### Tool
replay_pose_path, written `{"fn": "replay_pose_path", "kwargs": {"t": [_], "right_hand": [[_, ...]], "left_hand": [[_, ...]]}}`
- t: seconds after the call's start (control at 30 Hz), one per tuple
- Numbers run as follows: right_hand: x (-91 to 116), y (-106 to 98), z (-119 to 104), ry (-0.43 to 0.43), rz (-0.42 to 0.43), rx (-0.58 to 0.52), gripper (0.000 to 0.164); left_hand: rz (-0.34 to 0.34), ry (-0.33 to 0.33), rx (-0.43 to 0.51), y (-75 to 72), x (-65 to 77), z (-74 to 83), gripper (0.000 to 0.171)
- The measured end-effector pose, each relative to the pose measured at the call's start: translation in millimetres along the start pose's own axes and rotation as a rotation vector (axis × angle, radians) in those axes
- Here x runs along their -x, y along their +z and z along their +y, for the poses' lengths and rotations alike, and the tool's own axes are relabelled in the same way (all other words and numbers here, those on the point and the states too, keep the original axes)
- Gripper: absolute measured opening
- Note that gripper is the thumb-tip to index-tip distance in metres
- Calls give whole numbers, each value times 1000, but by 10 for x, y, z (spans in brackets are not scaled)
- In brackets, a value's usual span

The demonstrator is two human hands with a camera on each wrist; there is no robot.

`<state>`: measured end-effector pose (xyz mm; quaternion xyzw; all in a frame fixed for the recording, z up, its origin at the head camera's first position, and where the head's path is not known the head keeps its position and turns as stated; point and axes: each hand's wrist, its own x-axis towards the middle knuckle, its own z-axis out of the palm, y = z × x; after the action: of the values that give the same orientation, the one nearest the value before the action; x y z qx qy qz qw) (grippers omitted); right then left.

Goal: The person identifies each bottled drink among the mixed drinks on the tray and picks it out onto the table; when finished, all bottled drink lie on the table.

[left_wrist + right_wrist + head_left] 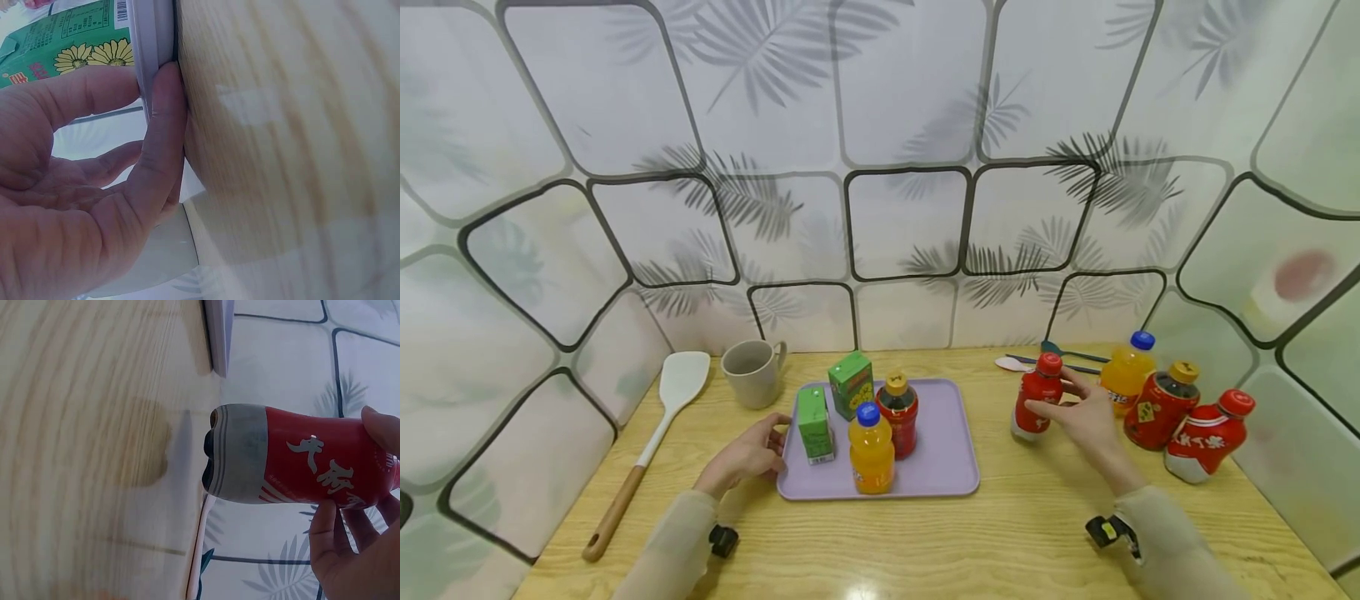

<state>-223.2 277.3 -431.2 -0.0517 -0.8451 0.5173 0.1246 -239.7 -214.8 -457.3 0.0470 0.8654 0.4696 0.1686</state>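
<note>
My right hand [1086,417] grips a red bottle [1039,397] with a red cap and silver-white bottom. In the right wrist view the bottle's base [240,453] hangs clear of the wooden table, with thumb and fingers round its upper part. On the left, my left hand [751,454] pinches the left rim of a lilac tray [936,442], its thumb over the edge and a finger at the underside. Two green drink cartons [815,425], an orange soda bottle [872,450] with a blue cap and a dark bottle [898,417] with a red label stand on the tray.
At the right stand another orange bottle [1127,375], a dark red-labelled bottle [1161,407] and a red bottle [1210,437]. Spoons [1013,364] lie behind my right hand. A grey mug [752,375] and a white spatula [658,433] with wooden handle are at the left.
</note>
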Motion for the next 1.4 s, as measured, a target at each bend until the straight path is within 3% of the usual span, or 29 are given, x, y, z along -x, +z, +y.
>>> {"fn": "replay_pose_path", "kwargs": {"t": [0.2, 0.4, 0.87, 1.4], "right_hand": [[-39, -86, 47, 22, 81, 58, 79], [-77, -170, 93, 102, 135, 141, 83], [-178, -230, 194, 185, 239, 175, 86], [-269, -281, 217, 153, 324, 223, 80]], "left_hand": [[-4, -3, -1, -1, -3, -4, 78], [-5, -5, 6, 2, -3, -3, 77], [-5, -7, -7, -6, -3, 9, 77], [0, -7, -6, -7, -2, 6, 78]]}}
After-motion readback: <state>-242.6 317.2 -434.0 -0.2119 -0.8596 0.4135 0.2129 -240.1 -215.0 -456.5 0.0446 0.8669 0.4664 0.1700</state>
